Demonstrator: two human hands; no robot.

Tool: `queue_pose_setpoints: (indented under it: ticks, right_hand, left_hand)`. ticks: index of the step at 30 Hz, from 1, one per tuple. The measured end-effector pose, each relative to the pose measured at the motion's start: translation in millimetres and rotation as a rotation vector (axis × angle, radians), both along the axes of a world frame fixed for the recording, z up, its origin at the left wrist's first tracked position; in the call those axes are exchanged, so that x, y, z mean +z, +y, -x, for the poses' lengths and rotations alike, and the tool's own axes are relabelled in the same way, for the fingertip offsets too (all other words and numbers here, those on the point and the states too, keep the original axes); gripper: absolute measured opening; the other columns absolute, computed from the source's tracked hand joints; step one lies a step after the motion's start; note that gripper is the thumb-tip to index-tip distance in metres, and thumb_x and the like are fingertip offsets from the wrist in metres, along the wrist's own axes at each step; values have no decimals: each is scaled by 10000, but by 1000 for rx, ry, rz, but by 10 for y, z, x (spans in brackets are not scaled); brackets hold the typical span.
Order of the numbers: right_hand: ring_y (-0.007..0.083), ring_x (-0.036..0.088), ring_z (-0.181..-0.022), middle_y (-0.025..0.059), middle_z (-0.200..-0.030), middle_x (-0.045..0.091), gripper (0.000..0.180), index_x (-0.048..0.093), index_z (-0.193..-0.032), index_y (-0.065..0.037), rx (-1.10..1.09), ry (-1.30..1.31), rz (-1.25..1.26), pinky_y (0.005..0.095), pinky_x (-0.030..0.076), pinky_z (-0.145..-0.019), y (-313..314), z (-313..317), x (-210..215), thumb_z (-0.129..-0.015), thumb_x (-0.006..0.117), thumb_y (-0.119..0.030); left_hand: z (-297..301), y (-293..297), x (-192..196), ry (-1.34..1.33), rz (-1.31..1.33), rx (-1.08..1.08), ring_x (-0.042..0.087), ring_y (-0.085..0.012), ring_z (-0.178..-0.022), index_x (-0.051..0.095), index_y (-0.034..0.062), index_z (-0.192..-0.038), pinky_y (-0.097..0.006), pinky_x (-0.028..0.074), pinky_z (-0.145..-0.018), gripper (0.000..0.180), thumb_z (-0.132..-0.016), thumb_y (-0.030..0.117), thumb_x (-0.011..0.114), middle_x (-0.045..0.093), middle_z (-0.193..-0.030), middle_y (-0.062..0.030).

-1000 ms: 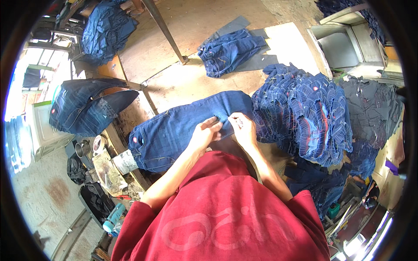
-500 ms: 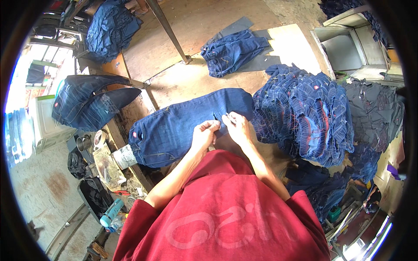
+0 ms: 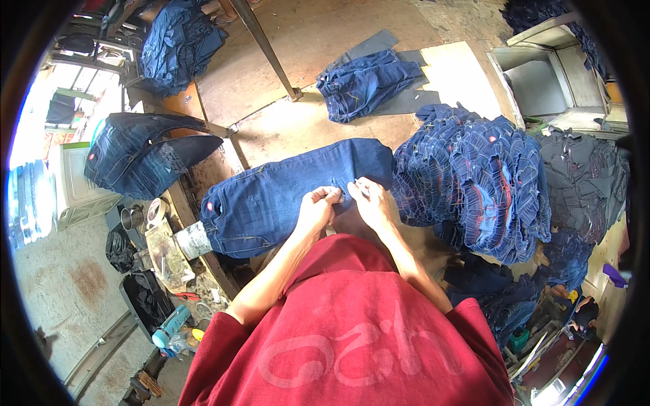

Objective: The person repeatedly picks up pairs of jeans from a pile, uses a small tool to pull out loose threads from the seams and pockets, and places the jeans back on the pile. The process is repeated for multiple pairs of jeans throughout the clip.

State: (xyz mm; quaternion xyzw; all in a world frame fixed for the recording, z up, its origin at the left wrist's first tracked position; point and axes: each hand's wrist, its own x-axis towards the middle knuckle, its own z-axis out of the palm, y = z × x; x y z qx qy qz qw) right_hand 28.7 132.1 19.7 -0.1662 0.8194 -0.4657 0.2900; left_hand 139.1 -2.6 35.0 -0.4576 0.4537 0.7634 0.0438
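Note:
A pair of dark blue jeans (image 3: 271, 189) lies stretched lengthwise before me, pulled over a pale, worn cylinder (image 3: 193, 241) that sticks out at its left end. On the near edge of the denim, my left hand (image 3: 318, 206) is closed, thumb and finger pinching the cloth. Just right of it, my right hand (image 3: 371, 201) is closed in a pinch over the same jeans. A small light tip shows at its fingers, too small to name. A dark slit or fold in the denim lies between the two hands.
A tall heap of jeans (image 3: 484, 183) stands close on the right, with dark grey garments (image 3: 583, 179) beyond. Jeans (image 3: 139, 159) hang over the left side. Another pair (image 3: 365, 84) lies ahead near a metal post (image 3: 264, 47). A turquoise bottle (image 3: 172, 325) is at lower left.
My right hand has shifted slightly, its fingers turned a little differently over the denim. My left hand keeps its pinch, nearly in place. The whole view has tilted slightly.

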Motion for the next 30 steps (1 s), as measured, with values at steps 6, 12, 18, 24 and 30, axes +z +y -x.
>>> queue_pose_setpoints:
  ticks: [6, 12, 18, 24, 30]
  right_hand:
    - [224, 466, -618, 136, -690, 554, 402, 570, -842, -2, 24, -49, 18, 419, 426, -607, 46, 5, -57, -1059, 711, -309]
    - [202, 466, -630, 123, -693, 553, 401, 566, -846, 0, 30, -79, 8, 410, 422, -608, 85, -1, -46, -1065, 707, -304]
    - [213, 477, -646, 117, -714, 569, 377, 584, -872, 4, -49, -82, 86, 412, 425, -617, 96, -92, -71, -1066, 710, -294]
    - [221, 487, -644, 121, -719, 576, 386, 600, -881, 2, -4, -52, 69, 415, 435, -622, 111, -62, -83, -1069, 710, -316]
    - [227, 507, -640, 125, -725, 584, 416, 604, -879, 3, 27, -105, 32, 416, 441, -624, 143, -52, -48, -1066, 715, -352]
  left_hand:
    - [26, -61, -54, 33, 12, 8, 466, -75, -437, 740, 19, -946, -283, 359, -420, 195, -1043, 183, 698, 779, -877, -66]
    - [-69, -5, -16, -114, -110, 133, 444, -104, -474, 672, 7, -1071, -301, 376, -448, 164, -1051, 162, 625, 768, -920, -127]
    - [-45, -54, 92, -82, -169, 138, 431, -99, -455, 671, 16, -1057, -294, 354, -432, 167, -1054, 177, 627, 775, -913, -124]
    - [92, -54, -26, -60, -14, 3, 405, -90, -413, 687, 10, -980, -275, 327, -412, 175, -1048, 168, 659, 757, -835, -112]
    - [-108, -49, 70, -89, -92, 110, 364, -100, -412, 668, -9, -954, -307, 337, -420, 249, -1068, 198, 587, 711, -785, -94]
